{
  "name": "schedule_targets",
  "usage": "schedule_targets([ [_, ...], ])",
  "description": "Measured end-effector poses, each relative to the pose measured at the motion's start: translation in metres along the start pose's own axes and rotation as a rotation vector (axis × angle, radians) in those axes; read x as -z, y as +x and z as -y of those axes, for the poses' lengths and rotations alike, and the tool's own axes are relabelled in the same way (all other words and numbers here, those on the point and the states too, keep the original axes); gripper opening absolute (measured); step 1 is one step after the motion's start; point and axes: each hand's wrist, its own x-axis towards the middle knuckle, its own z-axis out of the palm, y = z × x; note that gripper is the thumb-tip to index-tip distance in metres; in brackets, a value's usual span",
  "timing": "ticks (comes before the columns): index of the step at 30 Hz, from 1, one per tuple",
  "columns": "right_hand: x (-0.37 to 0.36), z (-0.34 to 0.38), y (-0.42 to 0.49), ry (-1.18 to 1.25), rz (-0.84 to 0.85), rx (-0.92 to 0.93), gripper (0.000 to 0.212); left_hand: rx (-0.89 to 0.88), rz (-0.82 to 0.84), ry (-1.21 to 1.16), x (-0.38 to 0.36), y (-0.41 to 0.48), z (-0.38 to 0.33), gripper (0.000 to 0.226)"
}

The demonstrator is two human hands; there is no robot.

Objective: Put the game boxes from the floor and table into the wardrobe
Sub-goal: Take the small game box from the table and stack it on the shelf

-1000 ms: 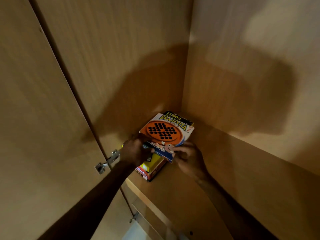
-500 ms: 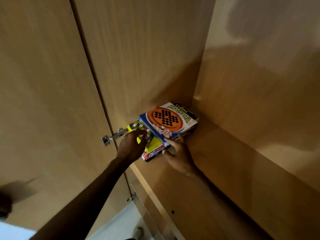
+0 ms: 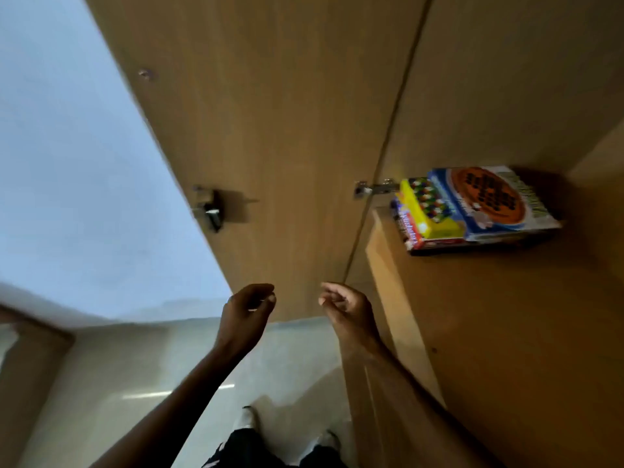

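Left hand (image 3: 248, 307) and right hand (image 3: 344, 307) are held apart in front of the wardrobe (image 3: 506, 79), outside its shelf (image 3: 506, 332), and nothing is carried in either.

As for the task, a stack of game boxes (image 3: 472, 211) is seen lying flat on the shelf, just beside the hinge (image 3: 374, 188) and against the wardrobe wall. A blue box (image 3: 489, 201) with an orange disc is on top. A yellow box (image 3: 429, 211) lies under it, jutting toward the hinge, and a red-edged box (image 3: 410, 233) is lower still. At least three boxes are therefore judged to be put away. What is left cannot be told: no other box is in view, and only a blurred strip of floor (image 3: 135, 366) is shown beneath the arms, with the person's feet (image 3: 248, 417) on it. The door (image 3: 270, 130) is swung wide, so more boxes could be brought in unhindered.

The left hand is raised near the door's lower edge with its fingers loosely curled. Thumb and forefinger almost meet, and nothing is pinched between them. The right hand is held level with it, near the shelf's front edge. Its fingers are likewise bent loosely toward the palm, and nothing is touched. The stack is well apart from both hands
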Motion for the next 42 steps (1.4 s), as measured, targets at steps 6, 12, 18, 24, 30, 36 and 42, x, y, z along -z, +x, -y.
schedule_targets([
  [6,-0.126,0.037,-0.019,-0.001,0.242,0.022,0.027,0.164,-0.210,-0.134,0.120,-0.055,0.069,0.019],
  [12,-0.294,0.084,-0.059,-0.038,0.465,0.057,0.028,0.266,-0.470,-0.204,0.276,-0.120,0.145,0.017],
  [18,-0.445,0.134,-0.117,-0.111,0.754,0.174,0.025,0.335,-0.803,-0.259,0.394,-0.200,0.193,0.017],
  [24,-0.595,0.177,-0.205,-0.183,1.125,0.306,0.023,0.414,-1.186,-0.324,0.479,-0.301,0.243,0.015],
  [30,-0.733,0.204,-0.330,-0.239,1.453,0.405,0.025,0.503,-1.510,-0.418,0.556,-0.403,0.290,0.016],
  [36,-0.836,0.225,-0.456,-0.310,1.727,0.524,0.028,0.611,-1.778,-0.453,0.615,-0.501,0.322,0.018],
  [42,-0.900,0.223,-0.614,-0.409,2.039,0.670,0.028,0.696,-2.142,-0.448,0.636,-0.622,0.340,0.017],
])
